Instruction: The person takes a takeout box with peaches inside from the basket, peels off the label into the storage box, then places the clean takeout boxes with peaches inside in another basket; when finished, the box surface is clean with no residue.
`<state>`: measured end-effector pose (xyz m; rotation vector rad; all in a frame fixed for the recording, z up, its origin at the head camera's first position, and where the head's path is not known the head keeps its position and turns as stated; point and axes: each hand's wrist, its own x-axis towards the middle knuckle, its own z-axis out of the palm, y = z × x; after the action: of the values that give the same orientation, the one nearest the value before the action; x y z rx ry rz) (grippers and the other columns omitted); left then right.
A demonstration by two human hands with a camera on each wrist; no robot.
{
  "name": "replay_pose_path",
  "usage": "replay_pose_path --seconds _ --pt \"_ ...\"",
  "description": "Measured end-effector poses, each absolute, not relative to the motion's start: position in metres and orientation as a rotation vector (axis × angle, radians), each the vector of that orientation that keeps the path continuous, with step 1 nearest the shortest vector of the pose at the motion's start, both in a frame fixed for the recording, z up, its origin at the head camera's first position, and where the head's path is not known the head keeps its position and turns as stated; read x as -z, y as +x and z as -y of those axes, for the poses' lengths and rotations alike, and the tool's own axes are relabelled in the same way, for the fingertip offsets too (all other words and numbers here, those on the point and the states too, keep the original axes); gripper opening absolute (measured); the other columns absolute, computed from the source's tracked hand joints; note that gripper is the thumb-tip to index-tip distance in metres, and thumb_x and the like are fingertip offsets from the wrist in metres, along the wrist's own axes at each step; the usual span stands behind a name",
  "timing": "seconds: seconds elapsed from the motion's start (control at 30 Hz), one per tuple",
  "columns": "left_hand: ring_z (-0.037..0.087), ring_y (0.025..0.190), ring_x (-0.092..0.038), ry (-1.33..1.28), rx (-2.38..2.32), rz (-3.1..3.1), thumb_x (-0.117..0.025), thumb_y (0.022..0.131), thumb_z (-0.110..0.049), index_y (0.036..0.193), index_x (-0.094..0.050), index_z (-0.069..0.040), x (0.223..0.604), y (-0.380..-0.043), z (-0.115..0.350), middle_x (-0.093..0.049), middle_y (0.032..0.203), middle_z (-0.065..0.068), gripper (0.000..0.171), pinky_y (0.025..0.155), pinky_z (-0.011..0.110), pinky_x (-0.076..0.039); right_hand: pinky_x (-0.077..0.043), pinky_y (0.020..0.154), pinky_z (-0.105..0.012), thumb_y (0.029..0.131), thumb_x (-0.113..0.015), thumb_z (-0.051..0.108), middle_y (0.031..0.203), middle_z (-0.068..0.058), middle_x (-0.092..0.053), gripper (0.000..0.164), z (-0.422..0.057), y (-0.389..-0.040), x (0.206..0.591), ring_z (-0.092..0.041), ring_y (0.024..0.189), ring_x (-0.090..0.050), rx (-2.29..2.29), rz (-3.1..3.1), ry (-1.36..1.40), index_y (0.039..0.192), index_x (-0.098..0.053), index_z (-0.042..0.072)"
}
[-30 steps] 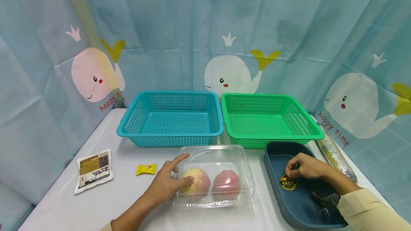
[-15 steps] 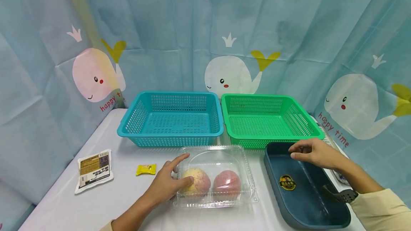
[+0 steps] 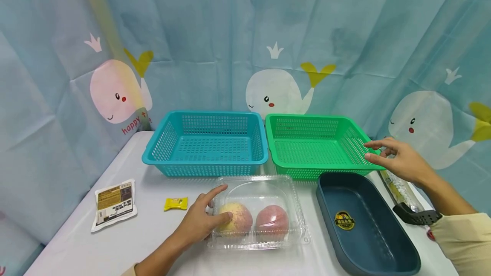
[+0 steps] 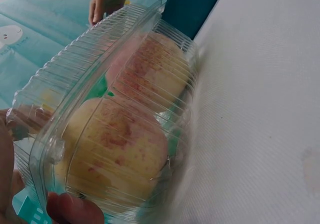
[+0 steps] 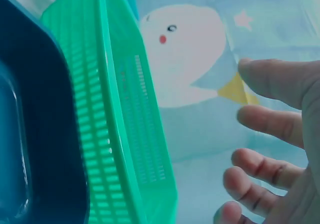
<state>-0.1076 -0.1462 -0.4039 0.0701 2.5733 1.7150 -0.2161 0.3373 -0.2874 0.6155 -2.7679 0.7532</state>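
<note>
My left hand [image 3: 197,218] holds the left end of a clear plastic clamshell box [image 3: 264,188], with its thumb over the front left part. Two peaches lie inside it, a yellow-pink peach [image 3: 237,219] beside my thumb and a pinker peach [image 3: 272,220] to the right. In the left wrist view, the thumb [image 4: 75,209] touches the box near the closer peach. Held in the air at the right end of the green basket [image 3: 326,167], my right hand [image 3: 400,156] has loosely bent, spread fingers and carries nothing, as the right wrist view also shows.
Beside the green basket stands a blue basket [image 3: 205,169]. At front right sits a dark blue tub [image 3: 372,225] with a round yellow-black label [image 3: 344,220]. A shiny long package [image 3: 400,191] lies beyond it. On the left are a brown-white packet [image 3: 114,203] and a small yellow packet [image 3: 175,203].
My right hand has risen out of the dark blue tub, moving away and to the right toward the green basket's right end. The left hand stays on the clamshell box.
</note>
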Motion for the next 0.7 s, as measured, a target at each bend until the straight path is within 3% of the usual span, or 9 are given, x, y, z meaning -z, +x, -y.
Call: replay_pose_path --seconds 0.17,0.3,0.4,0.53,0.7 --pt "0.028 0.085 -0.047 0.060 -1.740 -2.543 -0.080 0.077 -0.028 0.139 -0.052 -0.029 0.404 -0.107 0.146 -0.045 0.109 0.014 0.069 0.058 0.036 -0.041 -0.041 0.053 -0.033 0.093 -0.066 0.026 0.120 -0.020 -0.048 0.046 -0.342 -0.224 0.290 -0.018 0.083 -0.050 -0.754 2.768 0.529 0.130 -0.056 0.000" --pt "0.027 0.079 -0.048 0.050 -1.775 -2.501 -0.079 0.078 -0.026 0.140 -0.051 -0.029 0.404 -0.107 0.145 -0.044 0.114 0.016 0.069 0.051 0.034 -0.041 -0.046 0.056 -0.044 0.092 -0.065 0.028 0.126 -0.028 -0.041 0.054 -0.347 -0.230 0.296 -0.038 0.091 -0.052 -0.746 2.768 0.488 0.134 -0.051 -0.003" --pt "0.026 0.076 -0.048 0.041 -1.795 -2.477 -0.079 0.078 -0.025 0.140 -0.050 -0.029 0.405 -0.107 0.145 -0.043 0.117 0.017 0.069 0.047 0.033 -0.040 -0.045 0.065 -0.059 0.093 -0.064 0.030 0.136 -0.033 -0.031 0.059 -0.353 -0.237 0.303 -0.051 0.104 -0.045 -0.741 2.780 0.473 0.137 -0.047 -0.004" --pt "0.026 0.081 -0.047 0.034 -1.815 -2.470 -0.079 0.078 -0.023 0.141 -0.050 -0.028 0.408 -0.108 0.144 -0.042 0.118 0.016 0.069 0.047 0.032 -0.040 -0.031 0.077 -0.074 0.093 -0.063 0.033 0.144 -0.036 -0.020 0.063 -0.361 -0.246 0.313 -0.061 0.120 -0.028 -0.704 2.810 0.466 0.138 -0.044 -0.007" --pt "0.020 0.058 -0.044 0.053 -1.874 -2.401 -0.078 0.080 -0.021 0.143 -0.048 -0.024 0.409 -0.109 0.145 -0.038 0.118 0.017 0.070 0.041 0.028 -0.039 -0.019 0.085 -0.080 0.092 -0.062 0.037 0.149 -0.037 -0.010 0.068 -0.367 -0.256 0.325 -0.064 0.129 -0.012 -0.671 2.881 0.477 0.138 -0.042 -0.008"
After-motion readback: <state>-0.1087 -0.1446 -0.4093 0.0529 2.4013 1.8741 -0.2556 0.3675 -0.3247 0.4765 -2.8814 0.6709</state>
